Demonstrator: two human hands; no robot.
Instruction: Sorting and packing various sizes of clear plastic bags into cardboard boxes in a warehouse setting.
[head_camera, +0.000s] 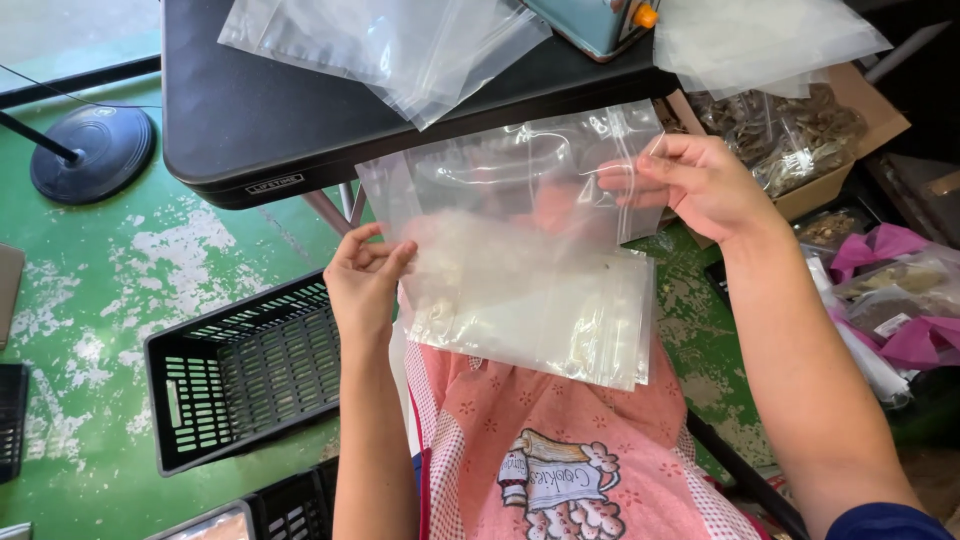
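Overhead, both bare hands are raised in front of the chest, forearms angled up from the lower edge of the view, holding a stack of clear, rectangular zip-top plastic bags (530, 300) just below the near edge of the black plastic table (250, 110). The left hand (362, 285) has its wrist bent and its fingers curled in, pinching the left edge of the stack between thumb and fingertips. The right hand (700, 185) comes in from the right, palm turned left, thumb and forefinger closed on the top right corner of the frontmost bag, which is lifted higher than the others and half separated from them. The bags hang over a pink patterned apron (560, 460).

On the table lie more loose clear bags (400, 45). Left of the left forearm, on the worn green floor (90, 300), stands a black slotted plastic crate (245, 370). Right of the table, a cardboard box (850, 130) holds bagged dried brown material.
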